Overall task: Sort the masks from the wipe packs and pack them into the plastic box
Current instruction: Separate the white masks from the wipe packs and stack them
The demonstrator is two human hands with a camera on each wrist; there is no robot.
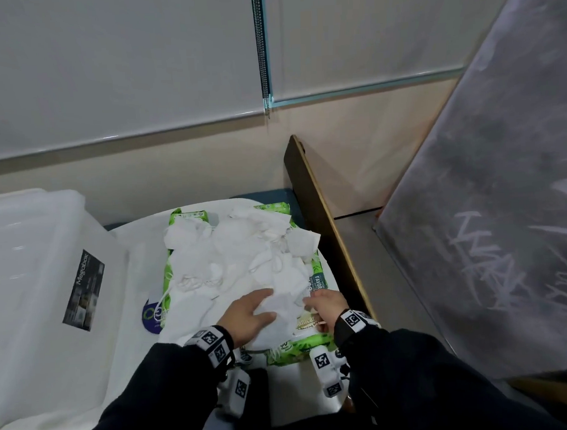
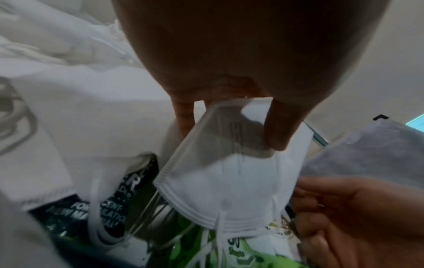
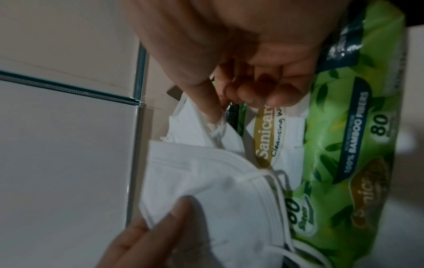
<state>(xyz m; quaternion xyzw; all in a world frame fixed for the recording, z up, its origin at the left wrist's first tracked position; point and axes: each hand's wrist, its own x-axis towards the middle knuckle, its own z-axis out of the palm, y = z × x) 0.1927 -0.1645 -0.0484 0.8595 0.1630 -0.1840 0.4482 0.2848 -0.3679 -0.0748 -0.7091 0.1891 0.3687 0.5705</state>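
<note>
A heap of white masks [image 1: 238, 255] lies over green wipe packs [image 1: 299, 347] on the white-covered table [image 1: 141, 253]. My left hand [image 1: 266, 305] pinches one folded white mask [image 2: 220, 172] between thumb and fingers at the heap's near edge. Beside it to the right, my right hand [image 1: 312, 303] has curled fingers and its thumb pinches a white ear loop [image 3: 215, 130] over a green Sanicare wipe pack [image 3: 344, 145]. The translucent plastic box [image 1: 34, 258] with a Megabox label stands at the left.
A wooden board [image 1: 324, 219] rises along the table's right edge. Beyond it leans a grey smeared panel [image 1: 486, 206]. The wall and a window blind [image 1: 122, 59] lie behind the table. A purple round label [image 1: 150, 315] shows under the masks.
</note>
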